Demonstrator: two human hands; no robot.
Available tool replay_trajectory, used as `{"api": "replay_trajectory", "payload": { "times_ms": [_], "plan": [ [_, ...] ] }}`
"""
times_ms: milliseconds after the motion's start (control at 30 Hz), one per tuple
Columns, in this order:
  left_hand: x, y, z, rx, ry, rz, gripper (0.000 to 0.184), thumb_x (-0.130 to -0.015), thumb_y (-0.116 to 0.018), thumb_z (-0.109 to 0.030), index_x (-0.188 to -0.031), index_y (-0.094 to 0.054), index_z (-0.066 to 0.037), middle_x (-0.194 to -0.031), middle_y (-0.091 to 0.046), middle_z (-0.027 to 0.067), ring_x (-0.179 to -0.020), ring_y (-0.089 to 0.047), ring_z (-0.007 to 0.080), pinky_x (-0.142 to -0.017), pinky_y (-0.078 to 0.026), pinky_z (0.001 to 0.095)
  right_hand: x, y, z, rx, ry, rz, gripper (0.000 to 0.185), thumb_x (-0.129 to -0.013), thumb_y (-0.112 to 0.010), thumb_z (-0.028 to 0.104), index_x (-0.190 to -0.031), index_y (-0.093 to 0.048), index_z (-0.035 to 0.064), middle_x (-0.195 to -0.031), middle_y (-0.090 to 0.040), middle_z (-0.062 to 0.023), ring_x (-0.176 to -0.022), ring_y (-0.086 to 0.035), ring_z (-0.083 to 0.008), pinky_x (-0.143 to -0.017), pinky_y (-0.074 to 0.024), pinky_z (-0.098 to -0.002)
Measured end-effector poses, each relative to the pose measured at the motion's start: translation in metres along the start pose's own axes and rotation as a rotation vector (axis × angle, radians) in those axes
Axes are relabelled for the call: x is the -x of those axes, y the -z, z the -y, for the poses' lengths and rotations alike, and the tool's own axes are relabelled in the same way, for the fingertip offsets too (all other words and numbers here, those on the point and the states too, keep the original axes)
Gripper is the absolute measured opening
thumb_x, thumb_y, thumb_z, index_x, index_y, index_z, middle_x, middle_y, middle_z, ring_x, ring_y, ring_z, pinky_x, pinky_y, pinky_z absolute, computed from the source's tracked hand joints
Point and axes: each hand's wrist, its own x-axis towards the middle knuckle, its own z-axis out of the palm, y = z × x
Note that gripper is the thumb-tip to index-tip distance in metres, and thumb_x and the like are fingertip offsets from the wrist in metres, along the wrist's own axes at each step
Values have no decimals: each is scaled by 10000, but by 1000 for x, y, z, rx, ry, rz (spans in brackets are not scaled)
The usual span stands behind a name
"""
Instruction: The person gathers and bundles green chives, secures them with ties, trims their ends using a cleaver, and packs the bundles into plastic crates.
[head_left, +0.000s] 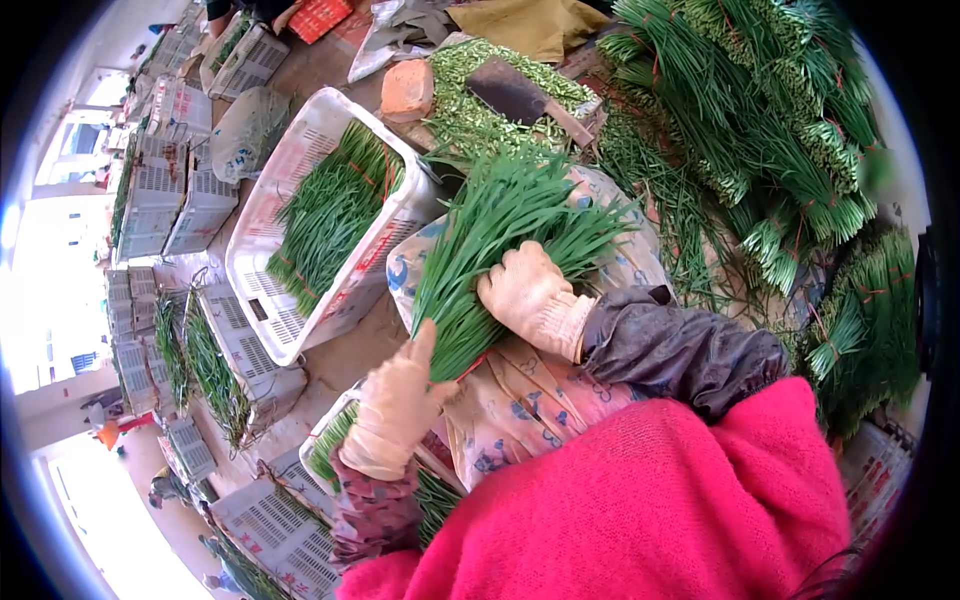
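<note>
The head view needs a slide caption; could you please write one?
Right gloved hand on long green leaves, left gloved hand at their edge, beside a white crate.

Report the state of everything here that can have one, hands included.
Left hand: gloved, open, fingers extended
Right hand: gloved, fingers curled onto the lap bunch
Lap bunch: gathered, leaf ends splayed
Large upper crate: open-topped, holding greens
Cleaver: laid down, unheld
Upper-right bundles: piled, banded

On brown floor (342,374): white crates (278,200), piled green bundles (750,120), loose stalks (655,195). On flowered apron (545,402): green bunch (475,235) lying across. On chopped scraps (462,75): cleaver (507,90), laid flat; orange brick (408,91) just beside.
</note>
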Motion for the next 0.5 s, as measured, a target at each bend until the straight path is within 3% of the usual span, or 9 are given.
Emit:
{"api": "replay_trajectory", "payload": {
  "times_ms": [33, 67, 133, 167, 233, 267, 333, 400, 500],
  "plan": [
    [-8, 16, -11, -151, 46, 0, 828, -770, -753, -308, -1409, -330, 6, -1079, -626, 251, -837, -665, 371, -717, -525, 468, 1, 1, 1, -16, -1, -15, 191, -819, -588, 181, -967, -652, 79, -859, -688, -54, -837, -654, -223, -670, -490, -383],
    [-26, 21, -15, -154, 40, 0, 828, -770, -753, -308, -1409, -330, 6, -1079, -626, 251, -837, -665, 371, -717, -525, 468, 0, 3, 4, -14, -7, -16, 191, -819, -588, 181, -967, -652, 79, -859, -688, -54, -837, -654, -223, -670, -490, -383],
    [-61, 31, -19, -64, 136, 7, 961, -739, -780, -368, -1449, -261, 20, -1160, -595, 285, -986, -636, 394, -811, -513, 448, -3, 11, 11, -101, -67, 151, 242, -833, -585, 184, -1040, -638, 71, -934, -690, -70, -872, -657, -229, -684, -518, -369],
    [-80, 25, -11, -73, 132, 9, 961, -739, -780, -368, -1449, -261, 20, -1160, -595, 285, -986, -636, 394, -811, -513, 448, -3, 15, 13, -91, -75, 221, 273, -845, -581, 183, -1092, -621, 76, -1003, -684, -70, -892, -654, -226, -700, -523, -363],
    [-117, -6, 17, 54, -134, -72, 1196, -638, -862, -391, -1497, -136, 17, -1254, -557, 295, -1144, -578, 383, -924, -473, 404, 7, 20, 10, -89, -86, 175, 268, -847, -578, 181, -1089, -619, 74, -996, -682, -63, -895, -653, -220, -704, -522, -361],
    [-121, -14, 20, 52, -143, -63, 1196, -638, -862, -391, -1497, -136, 17, -1254, -557, 295, -1144, -578, 383, -924, -473, 404, 15, 21, 7, -84, -90, 140, 263, -849, -575, 178, -1085, -618, 71, -989, -680, -55, -898, -652, -215, -707, -521, -359],
    [-133, -29, 24, 652, -241, 28, 1388, -531, -928, -366, -1509, -21, 20, -1343, -504, 282, -1271, -491, 334, -1026, -400, 356, 32, 21, -7, -111, -130, 84, 255, -856, -559, 164, -1093, -617, 90, -991, -671, -53, -920, -646, -211, -725, -517, -352],
    [-138, -50, 27, 724, -265, -16, 1406, -514, -946, -315, -1509, -11, 19, -1389, -469, 252, -1285, -474, 303, -1052, -375, 350, 50, 26, -26, -261, -164, 47, 317, -834, -614, 219, -1129, -613, 101, -999, -656, -78, -943, -637, -255, -783, -515, -376],
    [-124, -49, 12, 545, -154, -126, 1409, -511, -939, -354, -1513, -16, 5, -1456, -384, 254, -1326, -429, 324, -1076, -355, 351, 72, 53, -64, -670, -165, 163, 522, -776, -719, 333, -1199, -582, 59, -1126, -625, -166, -1050, -603, -333, -917, -480, -413]
  ]
}}
